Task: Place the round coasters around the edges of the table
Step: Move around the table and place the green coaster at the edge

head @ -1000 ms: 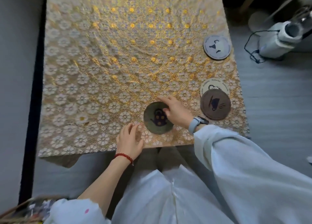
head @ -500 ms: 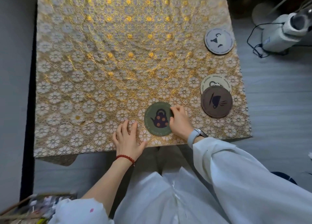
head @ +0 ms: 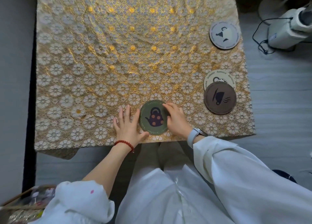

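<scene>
A green round coaster (head: 152, 118) with a dotted teapot lies flat near the front edge of the table (head: 84, 72), which is covered in a gold floral cloth. My right hand (head: 177, 120) grips its right rim with curled fingers. My left hand (head: 126, 124) rests flat on the cloth at the coaster's left side, fingers apart, thumb against the lower rim. Along the right edge, a brown coaster (head: 219, 98) overlaps a cream coaster (head: 217, 76). A grey-white coaster (head: 223, 34) lies farther back on that edge.
On the floor to the right of the table, a white appliance (head: 287, 31) stands with a black cable. A woven basket (head: 23, 205) with clutter sits at the bottom left. A dark wall or panel runs along the table's left side.
The green coaster has slid a little toward the front edge. My right hand has shifted from its top to its right rim. My left hand has moved up against its left side.
</scene>
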`<state>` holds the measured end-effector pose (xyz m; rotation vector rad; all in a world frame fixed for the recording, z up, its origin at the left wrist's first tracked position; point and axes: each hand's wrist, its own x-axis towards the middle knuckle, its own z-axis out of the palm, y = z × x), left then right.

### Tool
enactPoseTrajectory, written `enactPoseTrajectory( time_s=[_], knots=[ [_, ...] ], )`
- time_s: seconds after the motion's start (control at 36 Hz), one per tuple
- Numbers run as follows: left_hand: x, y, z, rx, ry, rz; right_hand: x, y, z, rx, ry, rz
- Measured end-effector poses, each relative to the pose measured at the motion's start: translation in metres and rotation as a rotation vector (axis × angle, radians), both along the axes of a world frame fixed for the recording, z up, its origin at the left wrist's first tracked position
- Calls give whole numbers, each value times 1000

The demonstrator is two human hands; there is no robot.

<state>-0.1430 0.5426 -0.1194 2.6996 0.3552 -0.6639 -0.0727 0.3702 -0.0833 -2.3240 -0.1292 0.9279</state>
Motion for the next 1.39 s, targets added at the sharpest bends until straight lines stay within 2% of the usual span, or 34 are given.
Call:
enactPoseTrajectory(
  time_s=[0.58, 0.92, 1.39],
  knots=[
    [-13, -1, 2, 62, -14, -53, -6, -5, -2, 60, -13, -13],
    [-11, -1, 1, 59, 20, -45, -18, -8, -5, -54, -75, 201],
    [-9, 2, 2, 97, 37, -83, -23, -12, -7, 31, -66, 90]
  ],
)
